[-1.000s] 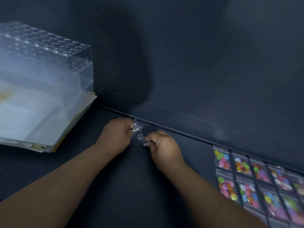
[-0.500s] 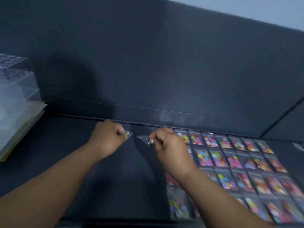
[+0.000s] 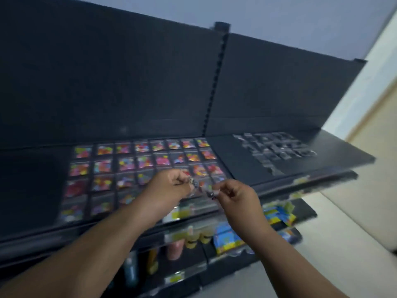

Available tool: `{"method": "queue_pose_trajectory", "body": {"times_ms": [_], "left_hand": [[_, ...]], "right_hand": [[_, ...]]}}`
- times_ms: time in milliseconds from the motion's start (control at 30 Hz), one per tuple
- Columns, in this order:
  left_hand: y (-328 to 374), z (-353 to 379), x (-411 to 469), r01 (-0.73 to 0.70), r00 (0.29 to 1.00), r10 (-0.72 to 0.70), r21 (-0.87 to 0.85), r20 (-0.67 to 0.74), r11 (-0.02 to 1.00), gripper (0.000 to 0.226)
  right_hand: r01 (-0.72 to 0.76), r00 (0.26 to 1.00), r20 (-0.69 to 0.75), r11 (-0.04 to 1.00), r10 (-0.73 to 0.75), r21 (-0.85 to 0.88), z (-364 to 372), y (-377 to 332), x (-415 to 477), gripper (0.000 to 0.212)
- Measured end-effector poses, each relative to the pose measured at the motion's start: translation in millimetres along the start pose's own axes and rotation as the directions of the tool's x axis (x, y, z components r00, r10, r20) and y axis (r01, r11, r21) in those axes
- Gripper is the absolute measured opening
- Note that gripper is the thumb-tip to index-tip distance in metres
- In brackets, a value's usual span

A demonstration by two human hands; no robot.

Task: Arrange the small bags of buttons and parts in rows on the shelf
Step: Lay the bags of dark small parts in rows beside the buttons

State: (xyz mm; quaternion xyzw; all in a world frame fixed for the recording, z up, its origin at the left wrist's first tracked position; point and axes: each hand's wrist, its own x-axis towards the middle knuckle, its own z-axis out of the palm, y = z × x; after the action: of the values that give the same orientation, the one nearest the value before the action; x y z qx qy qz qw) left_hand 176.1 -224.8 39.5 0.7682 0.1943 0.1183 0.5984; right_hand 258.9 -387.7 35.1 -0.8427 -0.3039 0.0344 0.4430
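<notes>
My left hand [image 3: 171, 186] and right hand [image 3: 235, 195] are raised side by side over the front edge of the shelf [image 3: 34, 190], close together but not touching. Each pinches a small clear bag between thumb and fingertips: the left bag [image 3: 193, 183] sits at my fingertips with something small and metallic inside, the right bag [image 3: 211, 193] shows a few dark bits. The picture is blurred, so I cannot tell which way either bag's long axis runs.

Below my hands the bags of coloured buttons [image 3: 126, 163] lie flat on the shelf in straight rows and columns, filling its middle from the back edge to the front edge, each bag's long side running front to back. Towards the right end of the shelf, past the upright post [image 3: 214, 82], a smaller block of clear bags with dark parts [image 3: 275, 150] lies in rows too.

On the lower shelves sit bottles [image 3: 191, 237] and blue packets [image 3: 227, 237]; their labels are too smeared to read.
</notes>
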Motion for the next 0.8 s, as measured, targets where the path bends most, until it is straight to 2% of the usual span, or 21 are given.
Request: {"method": "queue_pose_trajectory", "body": {"times_ms": [67,200,400,600,800], "left_hand": [[10.9,46.8,2.3,-0.014,0.998,0.014,-0.002,0.059,1.000,0.007],[35.1,126.7,15.5,-0.026,0.988,0.022,0.021,0.155,0.999,0.013],[59.1,207.5,54.2,-0.060,0.966,0.037,0.083,0.255,0.995,0.011],[79.3,264.5,127.4,-0.066,0.959,0.051,0.045,0.279,0.997,0.012],[106.3,300.7,206.0,0.020,0.958,-0.011,-0.029,0.286,0.999,0.011]], "right_hand": [[-0.081,0.996,-0.041,0.996,0.083,0.045,-35.8,25.8,-14.3,0.017],[-0.155,0.976,-0.149,0.987,0.160,0.049,-99.3,65.6,-28.8,0.019],[-0.251,0.933,-0.239,0.963,0.269,0.102,-165.4,124.1,-17.8,0.020],[-0.275,0.922,-0.288,0.961,0.258,-0.018,-203.3,170.3,33.3,0.023],[-0.297,0.931,-0.261,0.945,0.256,-0.134,-241.1,206.1,100.1,0.020]]}}
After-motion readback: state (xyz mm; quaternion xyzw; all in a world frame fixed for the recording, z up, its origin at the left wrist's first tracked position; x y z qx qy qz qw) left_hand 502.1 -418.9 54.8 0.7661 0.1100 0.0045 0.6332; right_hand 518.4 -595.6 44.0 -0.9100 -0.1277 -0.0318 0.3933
